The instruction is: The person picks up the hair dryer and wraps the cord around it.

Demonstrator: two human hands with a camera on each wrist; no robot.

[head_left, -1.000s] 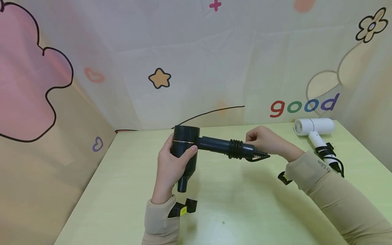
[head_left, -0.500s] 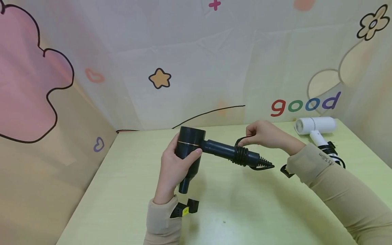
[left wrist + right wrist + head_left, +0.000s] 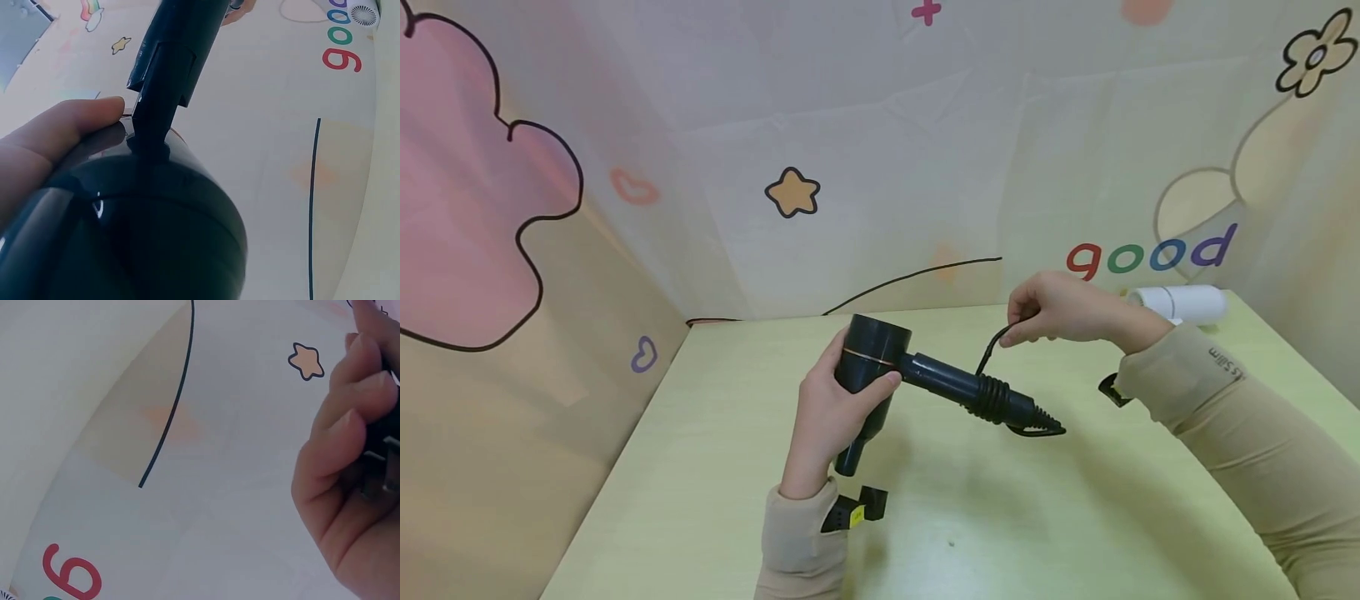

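A black hair dryer [image 3: 876, 342] is held above the table, its handle slanting down to the right. My left hand [image 3: 829, 417] grips the barrel, thumb lying across the near side; the left wrist view shows this barrel [image 3: 156, 237] and the thumb [image 3: 75, 122] close up. The dryer's cord is wound in a coil [image 3: 990, 400] around the handle. From the coil a loose stretch of cord [image 3: 989, 353] rises to my right hand [image 3: 1060, 308], which pinches its end. In the right wrist view, a black plug [image 3: 382, 447] with metal prongs sits inside the curled fingers [image 3: 331, 450].
A white hair dryer [image 3: 1195, 305] lies at the back right of the table [image 3: 700, 483], its handle hidden behind my right sleeve [image 3: 1232, 417]. A printed cloth backdrop [image 3: 887, 183] stands along the table's back edge. Black wrist cameras [image 3: 853, 510] are worn at both cuffs.
My right hand has drawn the cord's end up and away from the handle, and a loose length now shows. The dryer has shifted slightly right, and its handle tilts further down.
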